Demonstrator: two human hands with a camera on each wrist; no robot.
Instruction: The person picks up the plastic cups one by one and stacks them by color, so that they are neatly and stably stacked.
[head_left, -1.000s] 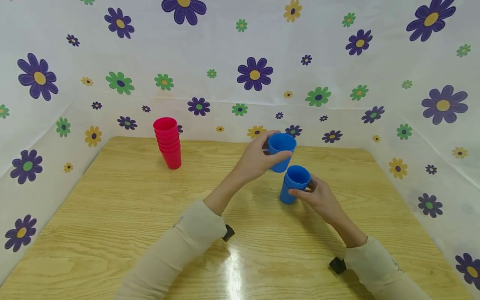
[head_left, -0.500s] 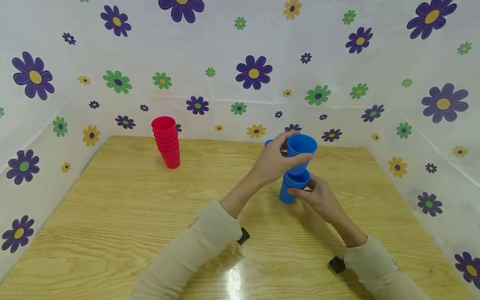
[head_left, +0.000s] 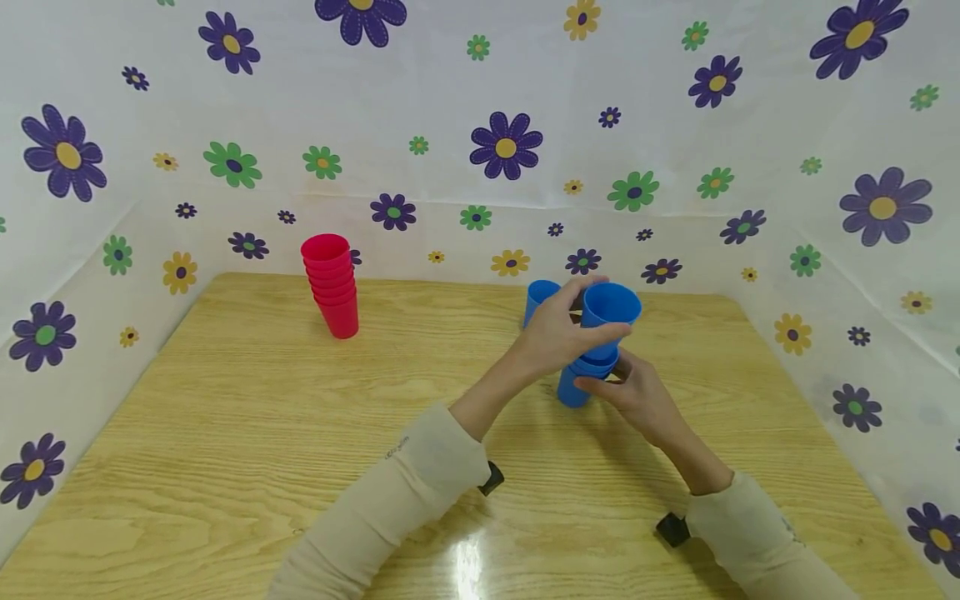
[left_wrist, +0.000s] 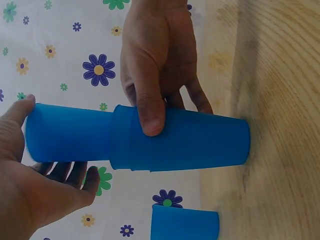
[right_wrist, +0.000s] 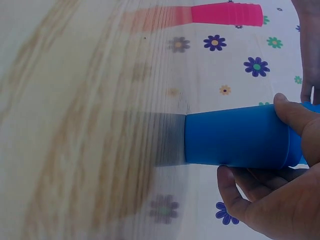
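My left hand (head_left: 558, 333) grips a blue cup (head_left: 612, 305) by its upper part, thumb on the near side. The lower end of this cup sits inside the top of a short stack of blue cups (head_left: 573, 390). Around that stack, just below its rims, my right hand (head_left: 637, 396) curls its thumb and fingers; the stack (right_wrist: 235, 140) stands upright on the table in the right wrist view. Another blue cup (head_left: 542, 297) stands behind my left hand, partly hidden by it; the left wrist view shows this single cup (left_wrist: 185, 223) apart from the stack.
A tall stack of nested red cups (head_left: 333, 287) stands at the back left of the wooden table (head_left: 247, 433). A white cloth with printed flowers (head_left: 420, 100) hangs behind the table and along both sides.
My left hand has carried its blue cup rightward over the stack and lowered it into the top. The single blue cup behind has come into sight. My right hand stays put.
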